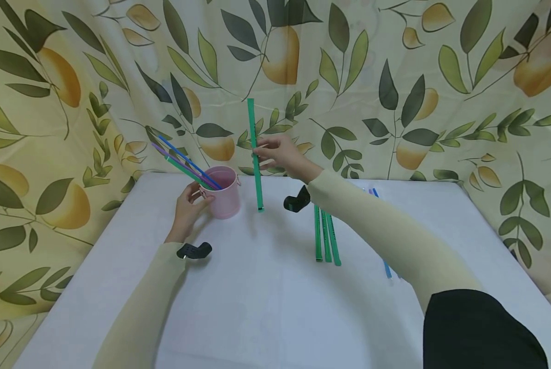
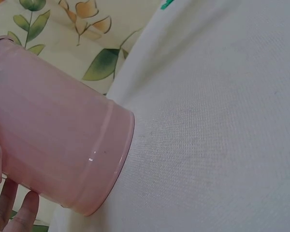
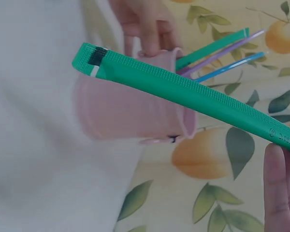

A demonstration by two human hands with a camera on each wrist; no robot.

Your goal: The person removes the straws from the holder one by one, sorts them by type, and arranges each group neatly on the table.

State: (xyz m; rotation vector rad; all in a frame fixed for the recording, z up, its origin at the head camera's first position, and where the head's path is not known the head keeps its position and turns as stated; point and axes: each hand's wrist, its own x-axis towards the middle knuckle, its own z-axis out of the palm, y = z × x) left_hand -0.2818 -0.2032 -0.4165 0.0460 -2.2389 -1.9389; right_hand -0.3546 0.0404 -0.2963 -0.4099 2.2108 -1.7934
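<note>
A small pink bucket stands upright toward the back of the table, left of the middle. My left hand holds its left side, thumb near the rim and fingers by the side handle. Leaning out of the bucket to the left are a slim green packet, a purple stick and a blue stick. Just right of the bucket, my right hand pinches another slim green packet near its middle. This packet hangs nearly vertical, its crimped lower end level with the bucket's lower part.
Several similar green packets lie side by side on the white tablecloth, below the right forearm. A blue stick lies farther right, partly hidden under the sleeve. A fruit-and-leaf patterned curtain hangs behind the table.
</note>
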